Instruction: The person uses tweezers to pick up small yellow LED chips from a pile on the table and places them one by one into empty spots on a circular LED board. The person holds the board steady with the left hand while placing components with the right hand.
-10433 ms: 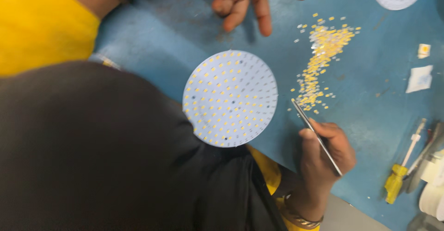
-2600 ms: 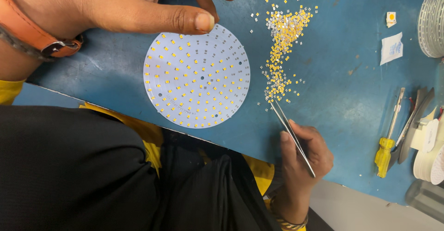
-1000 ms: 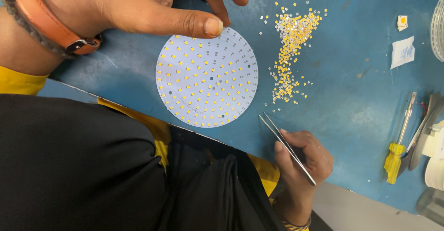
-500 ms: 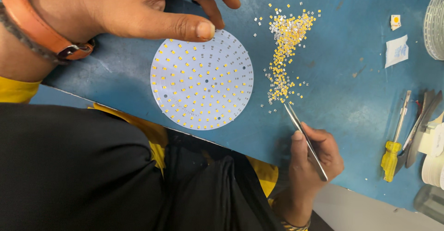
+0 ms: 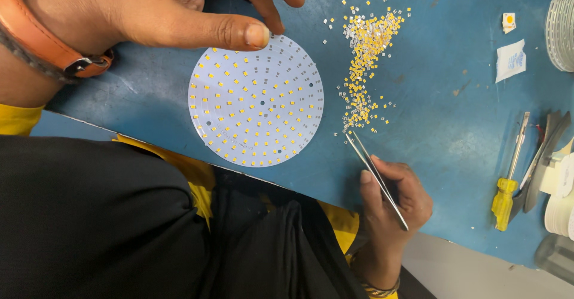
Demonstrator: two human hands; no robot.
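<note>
Here the round white board (image 5: 256,100) lies flat on the blue table (image 5: 442,125), close to the near edge and in front of the person. Many small yellow chips already sit on its pads in rings, while a number of pads, mostly toward the far right part, look bare. The left hand (image 5: 161,12) comes from the far side; its thumb presses on the far rim of the board and its other fingers are curled loosely above the table, gripping nothing. To the right of the board, a loose heap of tiny yellow and white chips (image 5: 365,60) is spread on the table. The right hand (image 5: 391,194) pinches thin metal tweezers (image 5: 375,176) between thumb and fingers, and the tips rest at the near end of the heap. Whether a chip is already between the tips, I cannot tell; it is too small.

To do this step well, I think the tips should close on one chip only, from its sides and with light pressure, so it does not jump away. The chip should travel low and be put down square on a bare pad. The thumb should hold the board firm, so that the seated chips do not shift. A yellow-handled screwdriver (image 5: 511,176) lies well apart at the right.
</note>
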